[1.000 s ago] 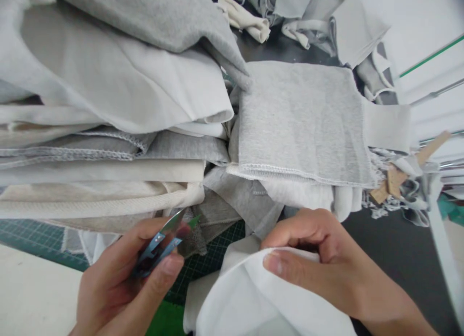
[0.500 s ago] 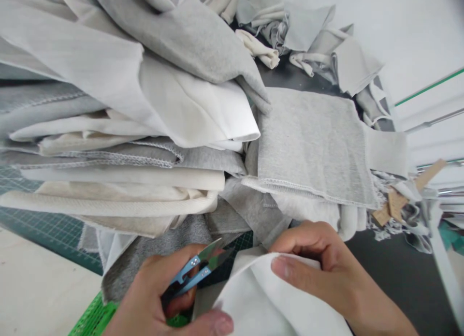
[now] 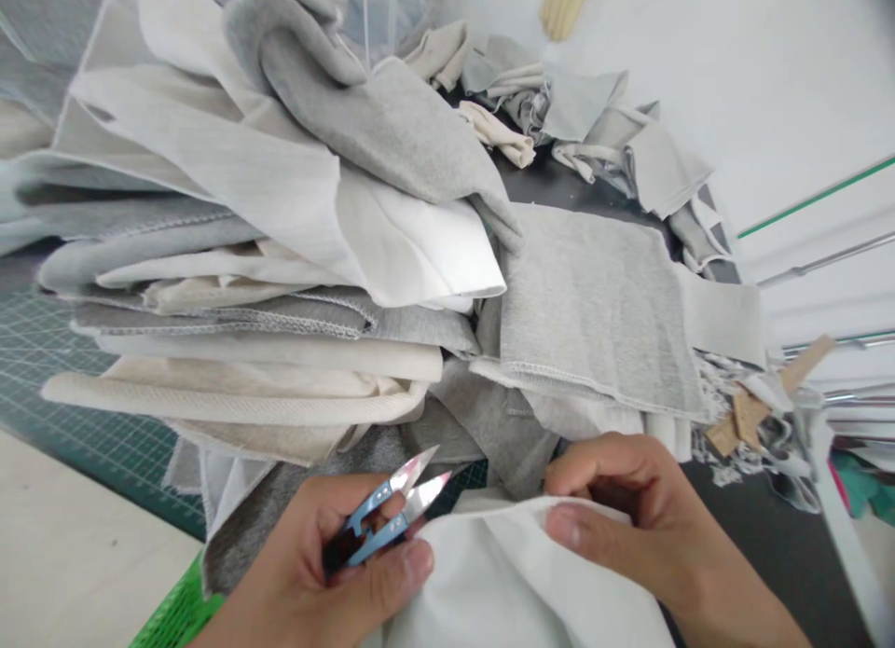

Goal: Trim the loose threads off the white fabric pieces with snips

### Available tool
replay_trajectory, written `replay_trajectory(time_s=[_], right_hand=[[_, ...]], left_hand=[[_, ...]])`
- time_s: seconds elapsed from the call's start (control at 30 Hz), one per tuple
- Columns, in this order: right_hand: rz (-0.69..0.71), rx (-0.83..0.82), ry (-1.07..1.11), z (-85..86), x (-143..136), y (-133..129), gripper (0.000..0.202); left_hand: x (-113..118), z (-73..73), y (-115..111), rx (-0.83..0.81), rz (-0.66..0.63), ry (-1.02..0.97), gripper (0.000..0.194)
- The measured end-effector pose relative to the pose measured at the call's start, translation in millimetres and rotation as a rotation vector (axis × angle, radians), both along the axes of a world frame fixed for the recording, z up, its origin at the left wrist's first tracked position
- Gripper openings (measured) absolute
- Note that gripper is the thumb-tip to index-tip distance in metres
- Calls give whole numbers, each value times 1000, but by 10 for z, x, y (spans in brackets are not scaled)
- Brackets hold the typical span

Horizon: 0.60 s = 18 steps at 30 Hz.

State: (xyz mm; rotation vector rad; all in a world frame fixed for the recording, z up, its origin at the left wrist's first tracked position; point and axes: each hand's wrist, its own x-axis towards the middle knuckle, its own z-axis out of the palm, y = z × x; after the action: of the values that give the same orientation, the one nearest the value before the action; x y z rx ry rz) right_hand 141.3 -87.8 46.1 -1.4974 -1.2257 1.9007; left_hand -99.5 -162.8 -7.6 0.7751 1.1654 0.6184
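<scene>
White cloth (image 3: pixel 517 583) edge beside blue snips (image 3: pixel 381 522)

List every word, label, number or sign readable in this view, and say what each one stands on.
None can be read.
Dark green cutting mat: pale grid lines only, any figures too small to read.
Brown cardboard tags in the scraps at right: no print legible.
Blue-handled thread snips in the left hand: no marking visible.
White fabric under the right hand: plain.

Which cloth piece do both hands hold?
The white piece at the bottom, pinched by the right hand and left hand; the other pieces lie stacked behind.
</scene>
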Motion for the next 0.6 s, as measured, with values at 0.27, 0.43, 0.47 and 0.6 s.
replay_trajectory(time_s=[0.27, 0.43, 0.47, 0.6], right_hand=[[119, 140, 43, -129, 126, 9, 15], [89, 238, -18, -63, 123, 2, 13], [69, 237, -3, -62, 117, 5, 13], [-46, 215, 144, -62, 74, 23, 15]], left_hand=[[-17, 21, 56, -19, 29, -3, 70], [-2, 40, 115, -31, 24, -1, 75], [-4, 38, 130, -30, 19, 2, 76], [-41, -45, 127, 31, -10, 15, 75]])
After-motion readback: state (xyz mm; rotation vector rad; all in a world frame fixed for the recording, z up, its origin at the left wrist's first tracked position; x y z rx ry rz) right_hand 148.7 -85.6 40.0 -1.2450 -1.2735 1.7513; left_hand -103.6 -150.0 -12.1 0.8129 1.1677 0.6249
